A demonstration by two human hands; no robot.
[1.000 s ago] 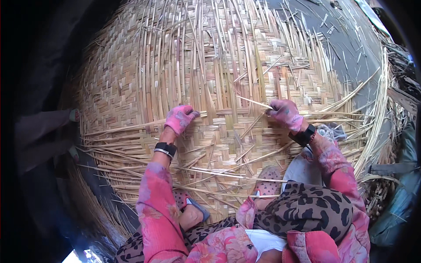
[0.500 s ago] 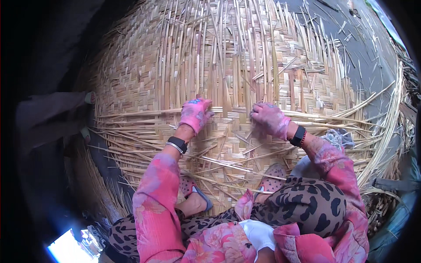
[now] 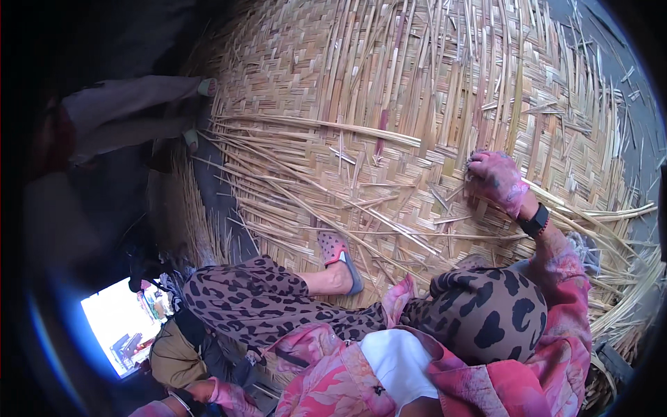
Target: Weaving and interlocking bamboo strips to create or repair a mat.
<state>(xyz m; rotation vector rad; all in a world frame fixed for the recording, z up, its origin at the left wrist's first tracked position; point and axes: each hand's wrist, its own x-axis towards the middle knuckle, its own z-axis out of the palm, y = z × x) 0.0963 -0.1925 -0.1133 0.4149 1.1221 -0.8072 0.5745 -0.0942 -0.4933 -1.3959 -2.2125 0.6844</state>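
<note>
A large mat (image 3: 285,83) woven from flat, straw-coloured split strips spreads under me. My right hand (image 3: 497,182), in a pink patterned glove, rests on it right of centre. Its fingers are curled down against the weave, and what they hold, if anything, is hidden. Loose lengthwise strips (image 3: 424,83) run away beyond it, and a crosswise strip (image 3: 333,126) ends to its left. My left hand (image 3: 235,397), also pink-gloved, is low at the left beside my body, off the mat's woven middle. Its fingers cannot be made out.
My shoe (image 3: 337,251) stands on the mat among unwoven strip ends. Another person's legs (image 3: 132,104) with light shoes are at the mat's left edge. A bundle of long strips (image 3: 194,208) lies at the left. Scraps litter the dark ground (image 3: 643,139) at the right.
My left hand has left the mat and swung back to the lower left beside my body. My right hand stays on the weave. The view has turned left.
</note>
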